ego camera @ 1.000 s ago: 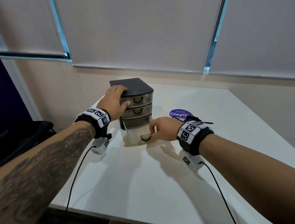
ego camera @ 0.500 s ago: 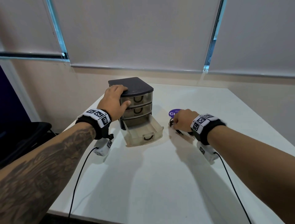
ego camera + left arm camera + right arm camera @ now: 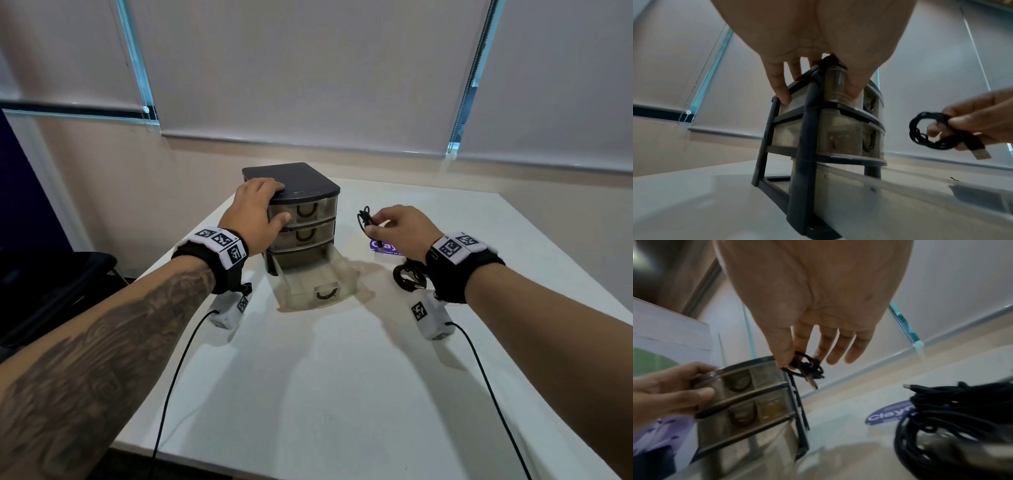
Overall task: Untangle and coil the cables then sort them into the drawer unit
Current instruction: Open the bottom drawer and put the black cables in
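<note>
The left hand (image 3: 255, 214) clasps the drawer unit (image 3: 299, 205) near the table's (image 3: 308, 394) far-left part, fingers draped over the dark lid's left corner and down the side, thumb pressed against the top drawer's front. The bottom drawer (image 3: 317, 284) stands pulled out toward the near edge, the two above it closed. The right hand (image 3: 404, 228) hovers above the table to the right of the unit, thumb and forefinger pinching a small coiled black cable (image 3: 931, 131) whose USB plug dangles below, the other fingers loosely spread. A larger bundle of black cable (image 3: 953, 423) lies on the table beneath the right wrist, beside a purple sticker (image 3: 383, 247).
</note>
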`<state>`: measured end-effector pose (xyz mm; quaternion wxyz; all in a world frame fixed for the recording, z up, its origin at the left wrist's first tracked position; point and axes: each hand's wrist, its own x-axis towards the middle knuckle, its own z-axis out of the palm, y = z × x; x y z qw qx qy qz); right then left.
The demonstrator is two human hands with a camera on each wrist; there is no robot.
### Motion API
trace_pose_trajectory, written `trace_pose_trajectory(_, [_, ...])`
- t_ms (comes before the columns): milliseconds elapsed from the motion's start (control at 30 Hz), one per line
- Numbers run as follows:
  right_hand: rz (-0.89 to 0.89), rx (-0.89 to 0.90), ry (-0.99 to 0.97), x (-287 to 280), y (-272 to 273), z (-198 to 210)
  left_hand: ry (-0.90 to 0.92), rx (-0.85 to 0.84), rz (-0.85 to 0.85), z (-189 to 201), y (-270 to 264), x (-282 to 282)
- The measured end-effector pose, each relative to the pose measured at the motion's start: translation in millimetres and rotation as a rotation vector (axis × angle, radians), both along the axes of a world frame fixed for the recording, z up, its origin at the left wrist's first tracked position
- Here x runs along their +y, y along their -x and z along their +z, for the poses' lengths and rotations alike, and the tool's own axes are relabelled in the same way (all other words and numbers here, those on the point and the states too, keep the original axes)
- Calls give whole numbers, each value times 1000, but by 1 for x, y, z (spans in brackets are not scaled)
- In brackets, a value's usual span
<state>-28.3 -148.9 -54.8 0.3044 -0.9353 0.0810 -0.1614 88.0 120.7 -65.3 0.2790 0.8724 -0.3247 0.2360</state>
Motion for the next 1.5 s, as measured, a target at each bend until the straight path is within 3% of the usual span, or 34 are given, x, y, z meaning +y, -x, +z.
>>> trace_pose_trajectory(67, [125, 6, 55, 16, 4, 9, 1, 6, -1, 1, 0, 0])
trace_pose_trajectory(200, [417, 183, 457, 59, 4, 6, -1, 10, 2, 1, 1, 0])
trace_pose_trajectory(300, [451, 309, 705, 92, -6, -3, -8, 12, 5, 1, 1, 0])
trace_pose_trajectory(433, [451, 465, 826, 118, -22, -6, -12, 8, -1, 0, 0, 1])
trace_pose_trajectory(567, [469, 557, 756, 125, -18, -4, -8, 12, -1, 0, -1, 1])
trace_pose_trajectory(667, [425, 400, 551, 107, -7, 5, -3, 8, -5, 0, -1, 0])
trace_pose_trajectory(767, [216, 291, 394, 60, -1, 10, 1, -2, 11, -1, -1, -1])
trace_pose_trajectory(867, [-85, 278, 404, -1, 5, 4, 27, -4, 27, -1, 2, -5])
trace_pose_trajectory(967, [-250, 442, 502, -47, 13, -10, 49, -9, 36, -2, 4, -8])
trace_pose_trajectory(1033, [-219, 593, 524, -63, 15, -26, 51, -12, 40, -2, 4, -9])
trace_pose_trajectory(1100, [-206, 629, 498, -71, 15, -40, 48, -8, 39, -2, 4, -9])
trace_pose_trajectory(1200, [-274, 540, 488, -78, 13, -40, 45, -10, 41, -2, 3, -8])
trace_pose_trajectory(1300, [-305, 323, 399, -70, 14, -20, 40, -6, 40, -2, 2, -8])
trace_pose_trajectory(1400, [-120, 179, 280, -31, 16, 6, 48, -7, 44, -3, 3, -9])
trace_pose_trajectory(1500, [169, 224, 371, 23, 19, 22, 46, -4, 39, -2, 4, -8])
